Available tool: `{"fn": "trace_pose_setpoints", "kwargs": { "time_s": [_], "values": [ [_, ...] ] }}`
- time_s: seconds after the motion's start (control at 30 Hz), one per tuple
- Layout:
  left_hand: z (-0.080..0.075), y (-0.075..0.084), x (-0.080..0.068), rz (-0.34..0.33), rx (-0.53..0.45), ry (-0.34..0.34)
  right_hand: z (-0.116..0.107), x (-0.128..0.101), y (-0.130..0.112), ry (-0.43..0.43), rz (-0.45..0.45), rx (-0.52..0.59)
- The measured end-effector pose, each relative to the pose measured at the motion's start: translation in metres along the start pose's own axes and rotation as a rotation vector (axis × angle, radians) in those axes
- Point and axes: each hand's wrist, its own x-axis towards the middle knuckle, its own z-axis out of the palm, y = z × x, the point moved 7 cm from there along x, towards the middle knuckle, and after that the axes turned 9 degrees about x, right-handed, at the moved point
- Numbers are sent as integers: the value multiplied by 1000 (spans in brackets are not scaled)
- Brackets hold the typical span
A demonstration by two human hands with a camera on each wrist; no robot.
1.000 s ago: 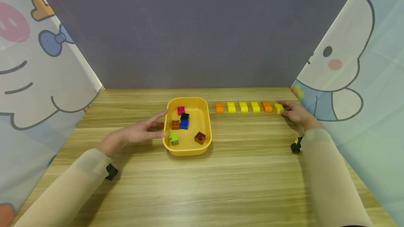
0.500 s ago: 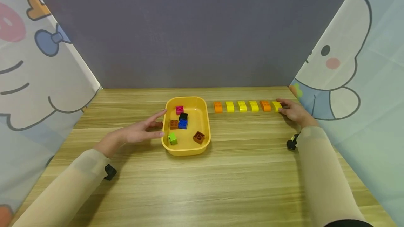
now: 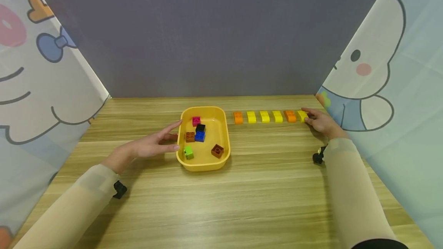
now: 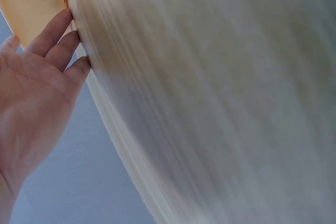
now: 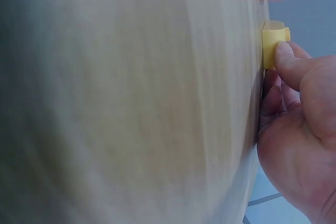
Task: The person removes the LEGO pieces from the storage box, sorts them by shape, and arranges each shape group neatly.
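Observation:
With thumb and fingers, my right hand (image 3: pixel 321 122) pinches a yellow toy brick (image 3: pixel 302 116) at the right end of a row on the table; in the right wrist view the thumb presses the side of that yellow brick (image 5: pixel 272 45). Leftward in the row come an orange brick (image 3: pixel 290 116), several yellow bricks (image 3: pixel 264 117) and another orange brick (image 3: pixel 238 117). My left hand (image 3: pixel 152 145), fingers spread and fairly straight, touches the left side of a yellow tray (image 3: pixel 207 167). Inside lie pink (image 3: pixel 196 121), black (image 3: pixel 200 128), blue (image 3: pixel 199 136), green (image 3: pixel 188 153) and brown bricks (image 3: pixel 217 151).
The wooden table (image 3: pixel 221 206) ends at a dark grey wall panel (image 3: pixel 214 41) at the back. Cartoon-print curtains (image 3: pixel 415 87) flank both sides. A black wrist device (image 3: pixel 120 190) shows under the left sleeve, another (image 3: pixel 318 156) by the right.
The yellow brick in my right hand has straightened a little and sits nearer the orange brick to its left. My left hand stays at the tray. The whole head view has shifted slightly.

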Motion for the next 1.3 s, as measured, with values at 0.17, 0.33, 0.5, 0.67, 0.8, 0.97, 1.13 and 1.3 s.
{"fn": "trace_pose_setpoints", "kwargs": {
  "time_s": [0.17,0.33,0.5,0.67,0.8,0.97,1.13,1.3],
  "values": [
    [0,0,0,0,-1,0,0,0,-1,-7,6,7],
    [0,0,0,0,1,-1,0,-1,-1,-2,7,3],
    [0,0,-2,-7,-7,-2,0,2,0,-1,23,1],
    [0,0,-2,2,-2,-3,-1,-1,1,11,37,56],
    [1,0,-1,1,-6,-3,-3,-4,6,32,13,87],
    [1,1,-1,-4,-12,-2,-7,-10,7,54,-38,124],
    [1,2,-1,3,-6,-1,-11,-16,0,90,-77,171],
    [1,3,-2,12,-6,-1,-9,-22,-18,145,-169,241]
  ]
}}
